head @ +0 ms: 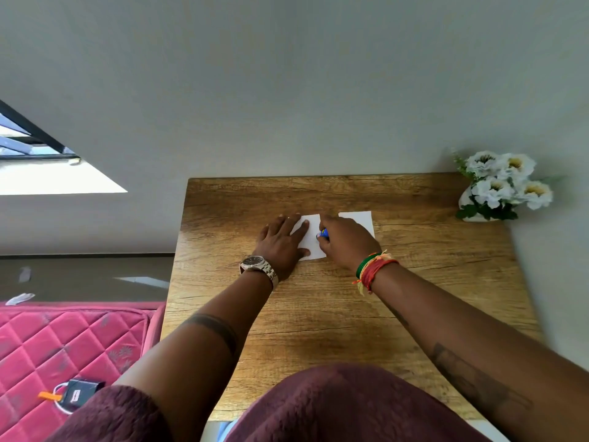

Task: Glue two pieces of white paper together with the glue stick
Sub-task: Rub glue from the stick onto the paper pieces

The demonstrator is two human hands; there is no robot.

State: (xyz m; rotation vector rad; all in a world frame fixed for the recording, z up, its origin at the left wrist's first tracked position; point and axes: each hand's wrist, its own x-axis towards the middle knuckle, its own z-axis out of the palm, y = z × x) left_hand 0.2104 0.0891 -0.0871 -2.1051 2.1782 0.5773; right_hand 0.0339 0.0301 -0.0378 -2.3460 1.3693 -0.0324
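Two white paper pieces lie side by side on the wooden table (318, 314). My left hand (282, 242) presses flat on the left paper (311, 237), fingers spread over its left half. My right hand (345, 242) is closed around a blue glue stick (322, 233), whose tip touches the left paper near its right edge. The right paper (360, 218) lies partly hidden under my right hand; only its far corner and right side show.
A white vase of white artificial flowers (500, 186) stands at the table's far right corner against the grey wall. A pink quilted mattress (70, 346) with a small dark tagged item (79, 395) lies left of the table.
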